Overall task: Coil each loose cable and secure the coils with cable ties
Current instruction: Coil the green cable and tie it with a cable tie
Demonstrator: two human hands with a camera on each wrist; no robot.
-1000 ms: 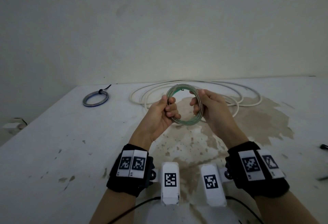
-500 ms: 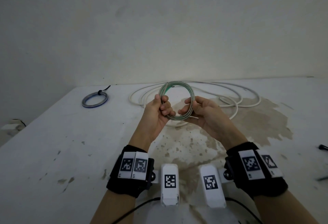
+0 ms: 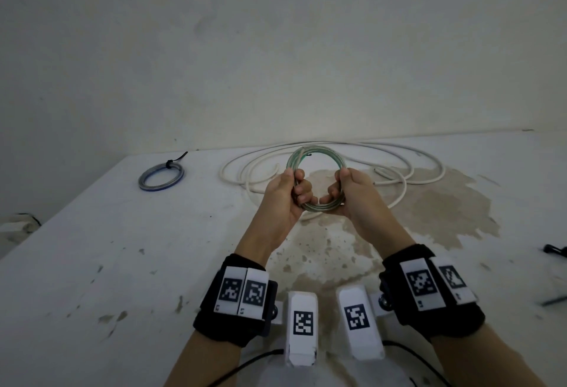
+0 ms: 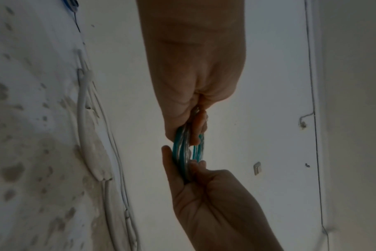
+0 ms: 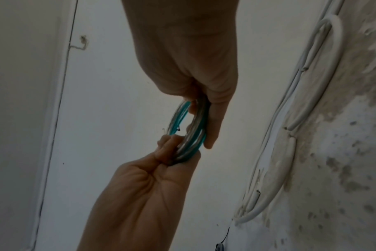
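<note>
Both hands hold a small coil of clear-and-green cable [image 3: 316,153] upright above the table. My left hand [image 3: 290,193] grips its left side with thumb on the rim and fingers curled through the ring. My right hand [image 3: 346,193] grips the right side the same way. In the left wrist view the green cable coil [image 4: 186,151] runs edge-on between the two hands; the right wrist view shows the coil [image 5: 189,129] pinched at both ends. A loose white cable [image 3: 399,165] lies in wide loops on the table behind the hands.
A blue-and-clear coil [image 3: 161,175] bound by a black cable tie lies at the table's [image 3: 92,264] back left. Dark objects [image 3: 553,248] sit at the right edge. A stained patch spreads under and right of the hands. The wall stands close behind.
The right hand has shifted from the coil's lower part to its right side, thumb now on top. The coil has been turned and held slightly higher; the left hand keeps its grip.
</note>
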